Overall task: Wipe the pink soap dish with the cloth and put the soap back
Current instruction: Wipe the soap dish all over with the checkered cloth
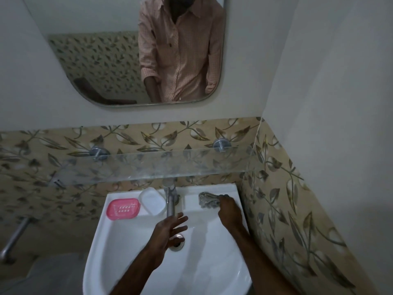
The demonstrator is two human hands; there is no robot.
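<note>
Glass shelf (191, 165) overhangs the ledge; tap (170, 201) splits its middle.

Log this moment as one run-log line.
right hand: on cloth, sink ledge | left hand: open, over basin | pink soap dish: empty, left of tap | soap: beside dish | wipe: not started

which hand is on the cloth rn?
The right hand, resting on the grey cloth at the sink's back right ledge. The left hand hangs open over the basin, touching nothing.
</note>
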